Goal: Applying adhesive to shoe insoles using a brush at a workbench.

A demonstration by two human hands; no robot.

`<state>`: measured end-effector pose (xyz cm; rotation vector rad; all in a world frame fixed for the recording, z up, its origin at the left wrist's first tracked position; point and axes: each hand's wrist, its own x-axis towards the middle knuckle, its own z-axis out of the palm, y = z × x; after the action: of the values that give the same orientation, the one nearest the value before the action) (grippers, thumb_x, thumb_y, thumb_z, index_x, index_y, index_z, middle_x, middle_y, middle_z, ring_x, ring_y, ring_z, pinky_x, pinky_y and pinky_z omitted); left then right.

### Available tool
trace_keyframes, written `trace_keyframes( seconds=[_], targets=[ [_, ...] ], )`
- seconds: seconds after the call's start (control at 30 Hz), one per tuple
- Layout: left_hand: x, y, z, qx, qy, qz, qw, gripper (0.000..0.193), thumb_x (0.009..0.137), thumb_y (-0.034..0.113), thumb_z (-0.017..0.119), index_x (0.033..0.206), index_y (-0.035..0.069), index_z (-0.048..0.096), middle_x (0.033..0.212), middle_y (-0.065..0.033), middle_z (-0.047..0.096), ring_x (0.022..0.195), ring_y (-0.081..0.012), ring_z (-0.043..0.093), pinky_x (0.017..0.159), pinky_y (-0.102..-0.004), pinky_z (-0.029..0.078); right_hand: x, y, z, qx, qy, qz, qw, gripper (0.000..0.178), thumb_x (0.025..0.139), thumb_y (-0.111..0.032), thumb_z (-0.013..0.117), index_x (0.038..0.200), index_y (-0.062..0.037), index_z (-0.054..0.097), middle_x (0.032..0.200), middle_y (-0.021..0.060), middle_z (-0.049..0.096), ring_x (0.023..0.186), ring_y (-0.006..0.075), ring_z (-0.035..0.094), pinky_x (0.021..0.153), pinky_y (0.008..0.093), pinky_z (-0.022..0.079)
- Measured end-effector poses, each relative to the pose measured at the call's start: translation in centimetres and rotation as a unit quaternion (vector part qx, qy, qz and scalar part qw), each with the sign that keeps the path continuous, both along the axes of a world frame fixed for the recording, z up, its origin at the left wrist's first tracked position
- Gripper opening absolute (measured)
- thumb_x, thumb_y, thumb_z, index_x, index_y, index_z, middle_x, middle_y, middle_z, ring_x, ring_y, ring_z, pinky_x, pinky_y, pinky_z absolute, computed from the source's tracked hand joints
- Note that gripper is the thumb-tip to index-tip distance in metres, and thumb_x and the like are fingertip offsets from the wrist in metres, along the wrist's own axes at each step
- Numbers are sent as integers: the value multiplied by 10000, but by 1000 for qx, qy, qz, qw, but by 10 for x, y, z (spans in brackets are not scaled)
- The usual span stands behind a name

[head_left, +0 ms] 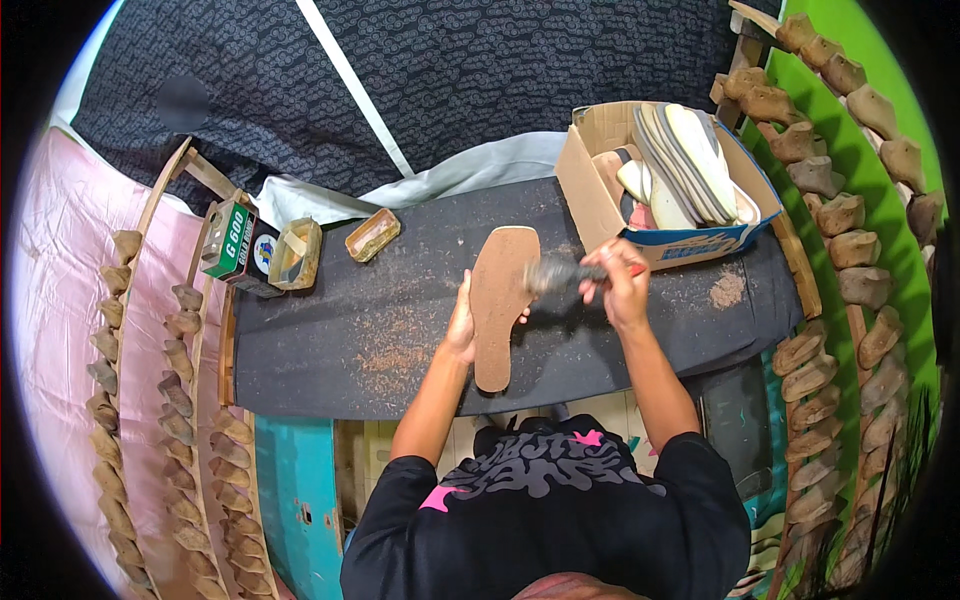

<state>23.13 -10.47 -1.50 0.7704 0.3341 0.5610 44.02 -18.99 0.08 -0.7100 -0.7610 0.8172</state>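
A brown shoe insole (503, 300) is held upright over the middle of the table, its wide end pointing away from me. My left hand (464, 325) grips it from behind, with the thumb along its left edge and fingertips showing at the right edge. My right hand (622, 285) is closed round the handle of a brush (560, 276). The bristles, blurred by motion, touch or hover at the insole's right edge; I cannot tell which.
A cardboard box (590, 185) of stacked soles (685, 160) stands at the back right. A green and white tin (232, 245) and two small trays (373, 236) are at the left. Brown dust (395, 355) lies on the black tabletop (300, 340). Racks of wooden shoe lasts (865, 285) flank both sides.
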Motion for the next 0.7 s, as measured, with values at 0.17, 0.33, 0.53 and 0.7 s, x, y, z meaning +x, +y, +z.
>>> trace_keyframes(
  seconds=[0.17,0.33,0.53,0.7],
  targets=[
    [-6,-1,6,20,-1,-15,1000,755,914,626,179,1310,21,397,1081,-214,577,840,-232,599,760,-341,507,4,8,7,25,22,-28,999,172,900,-94,483,786,29,520,776,148,589,500,196,584,373,271,478],
    [-13,-2,-1,13,21,19,1000,760,913,628,165,1310,22,397,1064,-229,580,826,-226,603,753,-341,511,5,11,4,-15,-37,71,997,193,906,-119,470,770,13,504,763,142,577,472,180,564,362,253,459],
    [-19,1,6,8,-27,1,1000,738,919,615,184,1311,29,401,1102,-198,576,834,-213,607,749,-326,515,-6,20,6,39,38,38,998,218,922,-142,451,787,20,509,786,162,582,491,191,573,374,274,473],
    [-21,3,1,-34,-22,71,997,710,922,608,203,1316,55,408,1129,-146,577,849,-208,610,740,-325,521,-12,19,2,-3,-13,86,996,242,926,-146,446,765,20,515,778,155,584,467,181,564,343,255,452]
  ],
)
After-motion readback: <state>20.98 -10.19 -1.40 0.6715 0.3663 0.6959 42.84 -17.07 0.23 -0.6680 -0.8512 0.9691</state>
